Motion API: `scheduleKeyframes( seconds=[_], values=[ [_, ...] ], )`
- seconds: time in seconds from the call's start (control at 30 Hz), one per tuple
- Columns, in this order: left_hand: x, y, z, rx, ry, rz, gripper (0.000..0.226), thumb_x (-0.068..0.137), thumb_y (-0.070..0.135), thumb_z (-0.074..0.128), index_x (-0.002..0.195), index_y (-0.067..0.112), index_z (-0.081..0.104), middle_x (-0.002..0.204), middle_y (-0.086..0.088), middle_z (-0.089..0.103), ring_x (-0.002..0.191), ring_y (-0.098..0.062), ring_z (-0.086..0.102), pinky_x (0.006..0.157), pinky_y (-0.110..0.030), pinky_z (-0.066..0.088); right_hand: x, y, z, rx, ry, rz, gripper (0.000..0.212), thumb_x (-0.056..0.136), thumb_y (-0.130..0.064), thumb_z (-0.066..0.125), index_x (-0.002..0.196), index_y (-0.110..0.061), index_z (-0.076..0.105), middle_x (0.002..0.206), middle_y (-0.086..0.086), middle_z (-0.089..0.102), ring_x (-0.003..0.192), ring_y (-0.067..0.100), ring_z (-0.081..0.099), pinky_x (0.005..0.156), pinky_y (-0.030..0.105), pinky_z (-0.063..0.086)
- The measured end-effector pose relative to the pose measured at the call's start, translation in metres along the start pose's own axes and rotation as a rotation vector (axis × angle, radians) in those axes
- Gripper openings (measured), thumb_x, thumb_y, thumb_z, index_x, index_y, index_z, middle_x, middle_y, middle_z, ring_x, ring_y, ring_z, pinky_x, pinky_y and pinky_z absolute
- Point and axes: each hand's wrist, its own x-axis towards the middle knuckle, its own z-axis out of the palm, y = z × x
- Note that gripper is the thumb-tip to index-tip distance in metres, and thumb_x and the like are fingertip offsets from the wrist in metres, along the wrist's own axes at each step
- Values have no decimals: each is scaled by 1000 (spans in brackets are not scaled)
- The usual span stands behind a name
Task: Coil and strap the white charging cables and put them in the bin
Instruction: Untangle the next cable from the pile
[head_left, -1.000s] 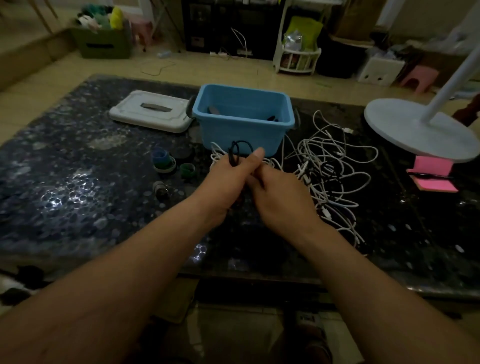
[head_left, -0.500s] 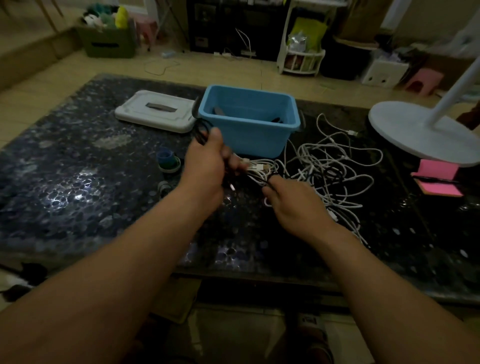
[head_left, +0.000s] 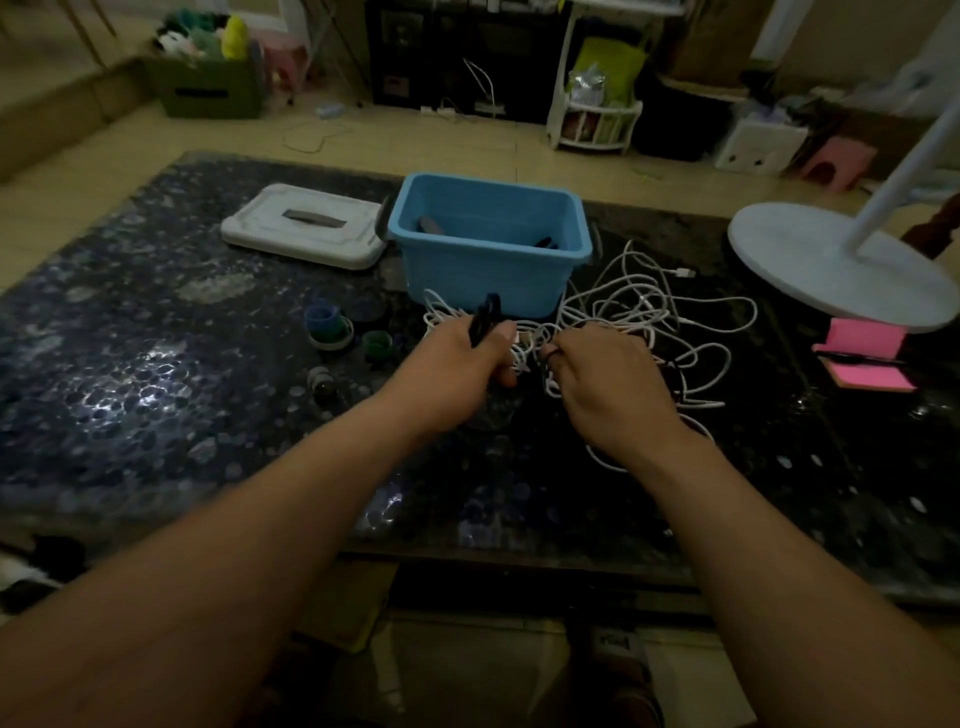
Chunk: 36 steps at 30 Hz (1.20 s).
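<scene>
Gripping a black strap (head_left: 485, 318), left hand (head_left: 457, 366) sits near right hand (head_left: 610, 387), fingers curled round tangled white cables (head_left: 649, 306) before blue bin (head_left: 488, 270) on tabletop (head_left: 156, 364).

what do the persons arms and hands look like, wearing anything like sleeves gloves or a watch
Both arms are bare as far as the head view shows: no sleeve on the left forearm or the right forearm. The left hand and right hand wear no gloves. No watch, bracelet or ring shows, though the light is dim.
</scene>
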Motion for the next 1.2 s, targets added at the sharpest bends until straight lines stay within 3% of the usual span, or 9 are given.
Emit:
scheduleKeyframes(
  seconds=[0.13,0.3,0.4,0.57,0.63,0.7,0.83,1.03,1.2],
  values=[
    [-12,9,15,-86,-185,-26,35,107,44,55,94,14,70,83,-4,75,49,-1,52,46,-16,42,2,0,-1,-21,-62,31,20,99,-30,41,82,-25,49,90,6,63,89,35,61,78,45,40],
    [-11,6,20,-123,-330,-27,22,103,29,66,84,19,70,73,5,74,58,-5,54,50,-17,42,5,3,-3,85,-88,120,23,100,-25,45,88,-22,64,92,1,64,93,29,61,82,45,43],
    [-9,9,22,-216,-359,-52,18,104,17,61,91,12,72,82,-7,78,63,-11,58,54,-19,46,4,3,-5,137,-72,109,25,102,-24,44,89,-23,65,92,-2,66,93,25,62,85,45,46],
    [-3,10,29,-478,-254,-161,18,102,-2,46,97,9,60,70,-7,65,67,-21,66,69,-37,61,-4,12,-6,147,-56,91,23,106,-38,52,90,-27,64,89,-7,69,90,22,64,85,41,40],
    [0,9,27,-596,-213,-218,20,102,-2,41,100,8,57,63,-4,53,52,-20,54,57,-37,60,-6,22,-3,24,-54,72,19,103,-36,57,94,-24,68,95,-1,74,95,28,67,89,42,41],
    [2,10,22,-610,-189,-211,18,104,4,40,100,9,57,58,0,38,44,-13,32,40,-25,37,-4,33,-1,-67,-37,64,12,100,-29,60,97,-23,69,99,0,74,98,29,68,91,41,40],
    [3,20,9,-724,-171,-104,21,103,9,43,86,12,56,58,1,24,40,-11,19,39,-21,15,3,58,-8,-150,91,140,13,96,-20,60,100,-25,71,103,0,72,104,30,66,97,44,37],
    [14,13,-9,-703,-24,-117,33,106,25,56,75,22,45,55,2,27,44,-14,23,42,-26,27,-2,92,-12,-206,52,319,24,100,-36,61,119,-26,72,122,3,67,122,33,57,104,51,38],
    [16,3,2,-593,27,-157,26,104,23,63,81,20,53,57,0,33,47,-17,36,49,-28,47,-3,67,-10,-203,125,201,16,97,-36,62,109,-29,70,115,-4,69,117,25,60,100,46,36]
  ],
)
